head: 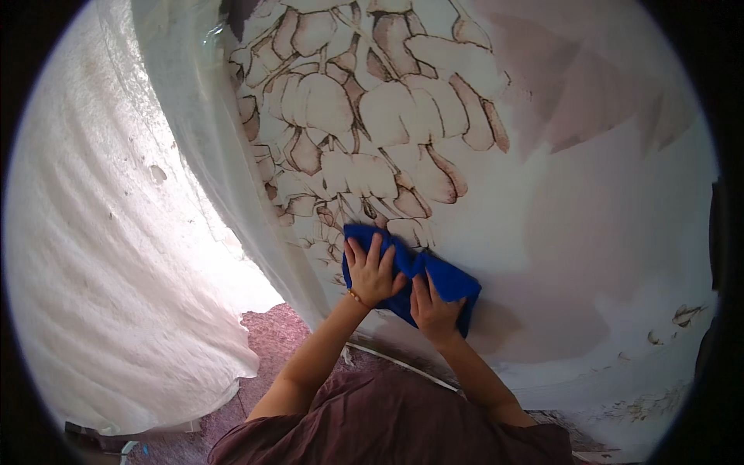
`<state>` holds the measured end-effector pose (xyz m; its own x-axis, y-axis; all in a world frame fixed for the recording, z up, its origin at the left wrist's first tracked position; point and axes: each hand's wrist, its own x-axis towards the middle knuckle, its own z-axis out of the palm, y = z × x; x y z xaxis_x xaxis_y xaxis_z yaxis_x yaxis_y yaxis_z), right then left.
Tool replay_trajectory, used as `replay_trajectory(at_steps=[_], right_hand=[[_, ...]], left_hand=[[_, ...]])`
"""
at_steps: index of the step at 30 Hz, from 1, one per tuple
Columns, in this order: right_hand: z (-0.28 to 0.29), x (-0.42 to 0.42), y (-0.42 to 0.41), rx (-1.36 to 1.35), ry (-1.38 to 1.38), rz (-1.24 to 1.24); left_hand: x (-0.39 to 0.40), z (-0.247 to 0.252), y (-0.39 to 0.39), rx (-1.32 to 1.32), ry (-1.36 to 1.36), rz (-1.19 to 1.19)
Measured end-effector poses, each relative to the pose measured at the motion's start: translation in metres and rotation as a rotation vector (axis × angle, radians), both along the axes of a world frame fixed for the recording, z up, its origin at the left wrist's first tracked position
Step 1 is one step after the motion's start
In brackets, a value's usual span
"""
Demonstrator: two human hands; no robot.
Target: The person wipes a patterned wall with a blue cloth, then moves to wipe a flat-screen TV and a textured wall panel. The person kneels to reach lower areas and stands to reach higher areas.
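A blue cloth (pixel 453 278) lies against a large white sheet (pixel 494 232) that bears brown-outlined petals and leaves. My left hand (pixel 372 278), with a beaded bracelet at its wrist, rests flat on the cloth's left part with the fingers spread. To its right, my right hand (pixel 433 308) is on the lower right part of the cloth, a fold of it lying by the fingers. Both hands press on the cloth from above; whether the right fingers pinch it is hard to tell. The lower ends of the drawn flowers are partly hidden beneath the cloth.
White draped fabric (pixel 116 261) hangs at the left. Clear plastic sheeting (pixel 203 116) runs along the decorated sheet's left edge. Below is a reddish speckled floor (pixel 273 343), and a pale narrow edge (pixel 401 363) passes in front of my body.
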<state>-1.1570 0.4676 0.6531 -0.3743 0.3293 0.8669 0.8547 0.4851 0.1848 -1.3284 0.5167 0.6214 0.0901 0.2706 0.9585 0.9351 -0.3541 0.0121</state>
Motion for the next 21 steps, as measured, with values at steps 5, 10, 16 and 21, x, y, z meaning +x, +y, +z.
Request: replay_trajectory(at_steps=[5, 10, 16, 21], right_hand=[[0.043, -0.021, -0.003, 0.069, 0.121, -0.092], [0.147, -0.05, 0.014, 0.269, 0.191, -0.107], [0.157, -0.118, 0.027, 0.269, 0.132, -0.023], [0.098, -0.162, 0.032, 0.139, -0.041, 0.124]], left_hand=[[-0.019, 0.035, -0.006, -0.075, -0.013, 0.004], [-0.056, 0.159, 0.002, 0.07, -0.03, -0.025], [-0.136, 0.176, 0.009, 0.14, 0.007, 0.015], [-0.207, 0.104, 0.005, -0.043, -0.071, 0.067]])
